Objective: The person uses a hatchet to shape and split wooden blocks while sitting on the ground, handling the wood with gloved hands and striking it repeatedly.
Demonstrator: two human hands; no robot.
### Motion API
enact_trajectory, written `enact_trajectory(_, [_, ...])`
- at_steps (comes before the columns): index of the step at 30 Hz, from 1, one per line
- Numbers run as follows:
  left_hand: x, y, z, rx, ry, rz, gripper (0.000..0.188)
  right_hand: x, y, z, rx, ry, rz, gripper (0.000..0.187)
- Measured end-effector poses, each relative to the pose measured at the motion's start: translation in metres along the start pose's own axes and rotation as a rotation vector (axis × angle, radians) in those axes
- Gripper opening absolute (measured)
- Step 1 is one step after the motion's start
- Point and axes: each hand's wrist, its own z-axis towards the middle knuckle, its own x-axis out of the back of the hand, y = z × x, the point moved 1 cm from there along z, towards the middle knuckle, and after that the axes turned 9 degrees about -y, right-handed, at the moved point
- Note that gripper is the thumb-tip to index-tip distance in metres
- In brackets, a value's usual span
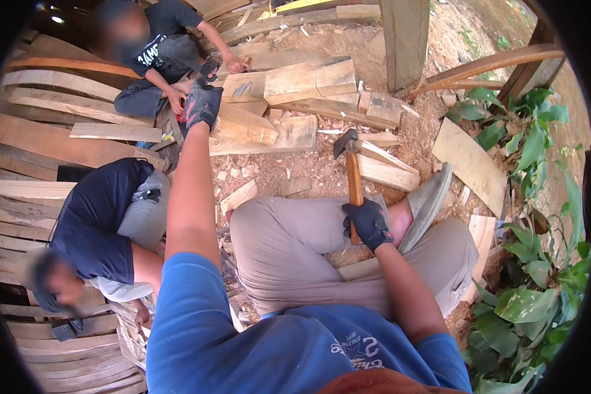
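My right hand (368, 224), in a dark glove, is closed round the wooden handle of a hammer (354, 172). The hammer stands head-up over my crossed legs, its dark metal head pointing away from me. My left arm is stretched far forward. At its end my left hand (201, 107), in a black and red glove, looks closed beside a co-worker's hand (176, 100); what it grips, if anything, I cannot make out. Just right of that hand lies a pale wood block (243, 125) among flat boards (292, 82).
One co-worker (167, 49) squats at the far left; another (105, 210) bends over nearer on the left. Curved planks (65, 134) line the left side. A wooden post (404, 46) stands at the back. Leafy plants (532, 289) border the right. Chips and offcuts litter the ground.
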Motion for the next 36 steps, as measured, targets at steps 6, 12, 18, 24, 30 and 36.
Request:
enact_trajectory(6, [0.014, 0.004, -0.040, 0.250, 0.111, -0.043, 0.073, -0.004, -0.001, -0.002, -0.027, -0.020, 0.061, 0.029])
enact_trajectory(12, [0.028, 0.021, -0.029, 0.170, -0.427, -0.044, 0.065, 0.005, 0.000, 0.004, -0.048, 0.021, 0.004, 0.028])
enact_trajectory(18, [0.038, 0.003, -0.016, 0.070, -0.227, 0.099, 0.060, -0.003, -0.003, 0.005, -0.037, -0.009, 0.011, 0.029])
enact_trajectory(24, [0.052, 0.054, -0.028, 0.024, -0.353, 0.013, 0.061, 0.001, -0.001, 0.003, -0.050, -0.012, 0.040, 0.029])
enact_trajectory(30, [0.001, 0.046, -0.018, -0.018, -0.235, 0.117, 0.059, -0.003, -0.002, 0.004, -0.061, -0.029, 0.037, 0.029])
enact_trajectory(36, [-0.001, 0.034, -0.030, -0.015, -0.236, 0.047, 0.053, -0.005, -0.008, 0.003, -0.110, 0.014, 0.033, 0.029])
